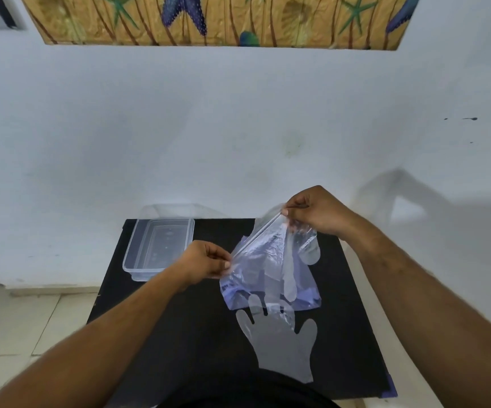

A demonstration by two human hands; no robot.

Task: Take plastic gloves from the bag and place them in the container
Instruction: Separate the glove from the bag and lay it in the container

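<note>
Head view: I am seeing the bag (267, 269) hanging above the table (179, 334).
Left hand (206, 262): pinching bag's rim.
Right hand (316, 212): pinching opposite rim.
Container (158, 248): sitting at far-left corner.
Glove (282, 340): lying flat near front edge.

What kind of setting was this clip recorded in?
Probably a room in a home: a small black tabletop against a plain white painted wall, a colourful starfish-patterned hanging above, and pale floor tiles.

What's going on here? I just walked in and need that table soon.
A person is holding a clear zip-top plastic bag above the black table, left hand and right hand pinching its top edge. One thin transparent plastic glove lies flat on the table nearer the person. The clear rectangular plastic container at the far left corner looks empty.
</note>
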